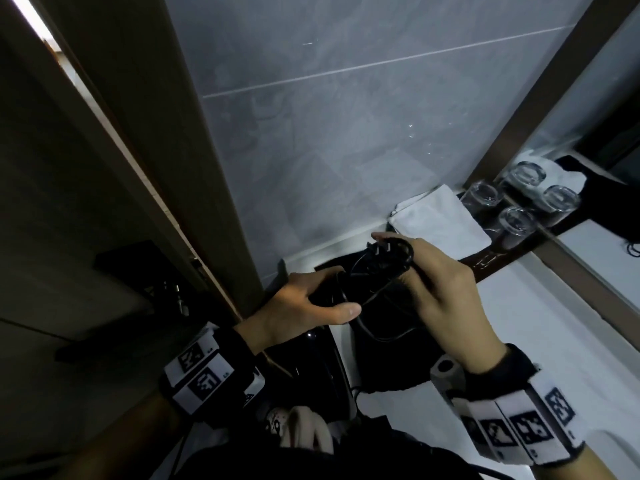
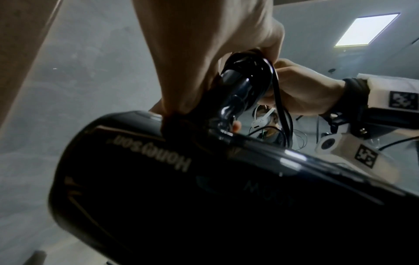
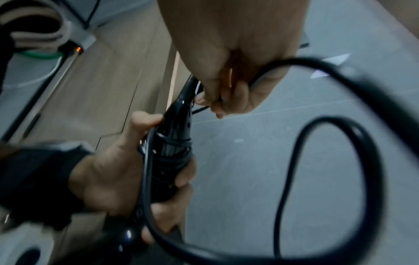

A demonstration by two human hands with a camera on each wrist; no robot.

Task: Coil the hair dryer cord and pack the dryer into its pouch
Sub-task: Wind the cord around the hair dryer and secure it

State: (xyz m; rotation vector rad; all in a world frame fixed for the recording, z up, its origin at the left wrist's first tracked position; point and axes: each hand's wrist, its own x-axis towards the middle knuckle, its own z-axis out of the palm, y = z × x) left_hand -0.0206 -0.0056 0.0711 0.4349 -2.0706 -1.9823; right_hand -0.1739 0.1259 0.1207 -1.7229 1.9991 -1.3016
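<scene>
My left hand (image 1: 304,303) grips the handle (image 3: 174,143) of the glossy black hair dryer (image 2: 181,188), whose barrel hangs below the wrist. Several turns of the black cord (image 3: 340,143) are wound around the handle, and a loose loop swings free to the right. My right hand (image 1: 440,285) pinches the cord near its plug end (image 1: 384,247), just above the handle's tip. A matte black pouch (image 1: 391,362) lies on the white counter under both hands.
A folded white towel (image 1: 440,220) and upturned glasses (image 1: 516,223) stand at the back right by a mirror (image 1: 595,161). A grey tiled wall (image 1: 346,116) is straight ahead, with a wooden door frame (image 1: 156,168) at left. White counter (image 1: 519,323) runs right.
</scene>
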